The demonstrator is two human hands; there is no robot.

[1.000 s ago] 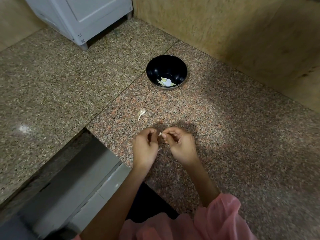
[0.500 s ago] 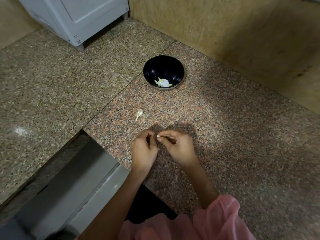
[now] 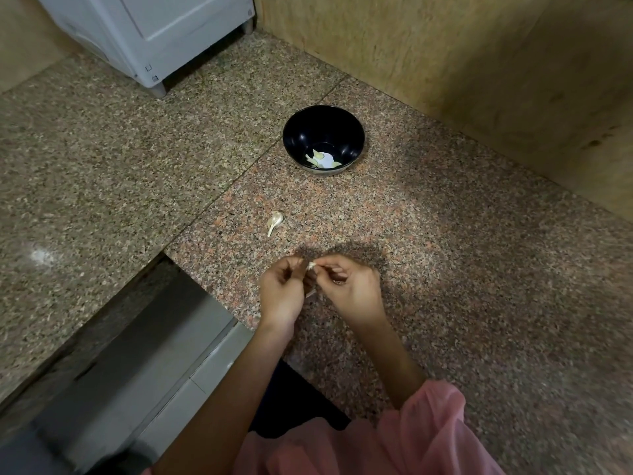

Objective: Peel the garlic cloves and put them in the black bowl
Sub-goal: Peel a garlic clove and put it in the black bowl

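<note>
Speckled granite counter (image 3: 479, 269), pinkish-brown on the slab under the hands, greyer on the slab to the left; a seam runs diagonally between the two. Tan wall (image 3: 479, 63) closes the back and right side. White appliance (image 3: 154, 32) on short feet stands at the far left corner of the counter. Lower left, the counter is cut away — a grey metal surface (image 3: 144, 354) shows below the edge.

Black bowl (image 3: 323, 138) sits on the counter toward the back, near the wall, holding a few pale peeled garlic pieces (image 3: 322, 159) at its bottom. One unpeeled garlic clove (image 3: 275, 221) with a thin tail lies loose on the granite, between the bowl and the hands, apart from both.

Both hands are held together just above the counter, near its front edge. Left hand (image 3: 282, 293) has fingers curled, fingertips up against a small pale garlic clove in the hands (image 3: 311, 265). Right hand (image 3: 349, 289) has fingers curled too, thumb and forefinger pinching the same clove from the other side. Clove sits right at the meeting of both sets of fingertips — mostly hidden, only a small white bit shows. A thin pale sliver shows below, between the hands; cannot tell what it is. Pink sleeve (image 3: 421, 433) covers the right upper arm at the bottom edge.
</note>
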